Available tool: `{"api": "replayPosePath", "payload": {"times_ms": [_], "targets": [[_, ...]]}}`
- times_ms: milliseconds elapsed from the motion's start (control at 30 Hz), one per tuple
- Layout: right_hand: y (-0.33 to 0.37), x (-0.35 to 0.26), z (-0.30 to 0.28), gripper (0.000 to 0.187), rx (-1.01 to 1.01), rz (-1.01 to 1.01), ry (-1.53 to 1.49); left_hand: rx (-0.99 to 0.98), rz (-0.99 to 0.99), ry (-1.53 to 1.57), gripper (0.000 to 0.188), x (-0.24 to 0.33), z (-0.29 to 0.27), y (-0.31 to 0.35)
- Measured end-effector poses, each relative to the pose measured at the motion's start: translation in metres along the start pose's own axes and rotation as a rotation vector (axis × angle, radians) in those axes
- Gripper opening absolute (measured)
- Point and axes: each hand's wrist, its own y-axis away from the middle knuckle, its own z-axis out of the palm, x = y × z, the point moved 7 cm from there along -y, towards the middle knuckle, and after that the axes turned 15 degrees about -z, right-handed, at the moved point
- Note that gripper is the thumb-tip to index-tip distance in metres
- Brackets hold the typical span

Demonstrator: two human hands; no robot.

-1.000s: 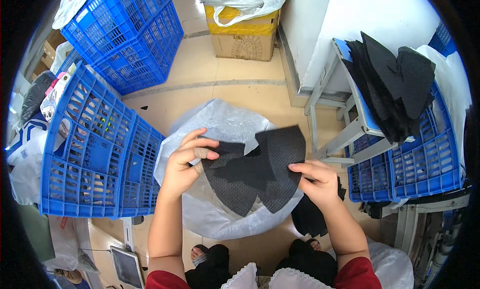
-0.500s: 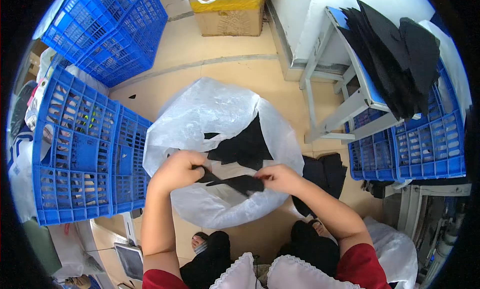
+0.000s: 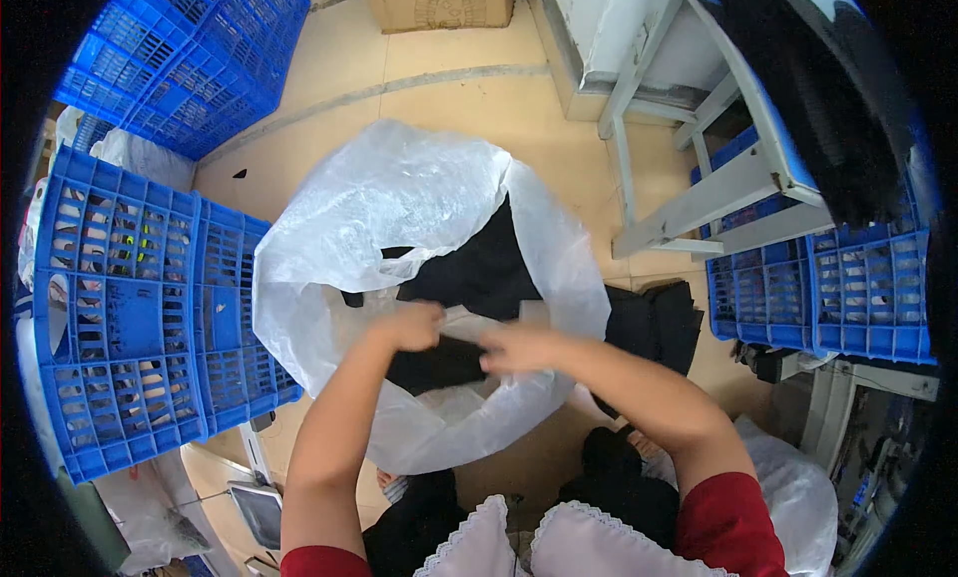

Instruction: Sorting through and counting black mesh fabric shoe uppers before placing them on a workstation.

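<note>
Grip blurred, cannot tell: left hand (image 3: pixel 407 328) and right hand (image 3: pixel 525 348) hang above black pieces (image 3: pixel 474 276), white bag (image 3: pixel 364 198) gaping, likely for access.

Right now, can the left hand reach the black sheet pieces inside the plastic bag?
Probably yes: the left hand is over the open mouth of the translucent plastic bag, and the black sheet pieces show there with nothing visibly blocking.

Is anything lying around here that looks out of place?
A small dark scrap lies alone on the floor, near the blue crates. It looks stray, since the larger black pieces are gathered inside the plastic bag or in a pile beside it.
</note>
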Motion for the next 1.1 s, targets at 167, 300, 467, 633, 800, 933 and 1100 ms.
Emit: {"api": "replayPosePath", "payload": {"times_ms": [167,300,467,633,800,933,1100], "targets": [[-0.026,0.047,-0.100,0.050,0.627,0.198,0.423,0.349,-0.390,0.628,0.046,-0.018,-0.113,0.000],[-0.041,0.049,-0.084,0.043,0.472,-0.016,0.983,0.686,-0.111,1.113,0.040,-0.053,-0.146,0.003],[-0.040,0.072,-0.090,0.027,0.475,-0.004,0.787,0.440,-0.147,0.852,0.032,-0.029,-0.152,0.010],[-0.034,0.023,-0.110,0.021,0.768,-0.232,0.721,0.345,-0.060,0.537,0.042,-0.030,-0.105,-0.018],[-0.059,-0.022,-0.107,0.021,0.798,-0.340,0.614,0.370,0.190,0.536,0.066,0.040,-0.089,0.005],[-0.065,-0.023,-0.128,0.021,0.816,-0.362,0.190,0.646,-0.001,0.334,0.038,0.028,-0.116,0.009],[-0.033,0.048,-0.152,0.037,0.713,0.001,0.180,0.802,-0.328,0.591,0.029,-0.035,-0.126,0.038]]}}
